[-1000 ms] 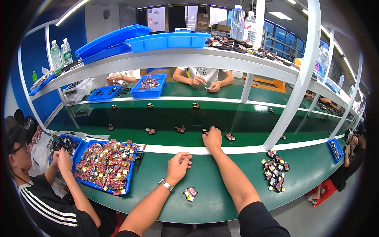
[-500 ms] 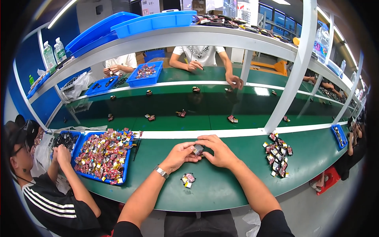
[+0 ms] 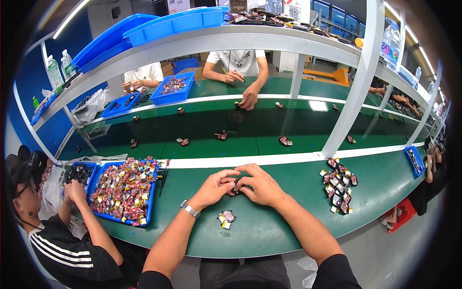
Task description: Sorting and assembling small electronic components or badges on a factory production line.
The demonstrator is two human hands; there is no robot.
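My left hand [image 3: 215,187], with a metal watch on its wrist, pinches one side of a small dark electronic assembly [image 3: 236,190]. From the other side, the curled fingers of my right hand [image 3: 262,186] grip the same piece just above the green bench. Fingers cover most of it, so its details are hidden. Nearer to me on the bench lies a similar assembly [image 3: 226,218] with pink, white and yellow parts. To the right is a pile of such assemblies [image 3: 339,187] with dark casings.
At left, a blue tray [image 3: 152,202] is heaped with pink and yellow parts, beside a blue tray of black pieces [image 3: 79,172] and a seated co-worker [image 3: 57,231]. Beyond the white rail [image 3: 269,158], spaced assemblies lie on a green belt [image 3: 202,123]. A shelf post [image 3: 353,86] rises at right.
My fingers have closed further over the assembly, which shows less than before. Across the belt, a co-worker's hand has moved left from one assembly to another. The whole view has shifted slightly.
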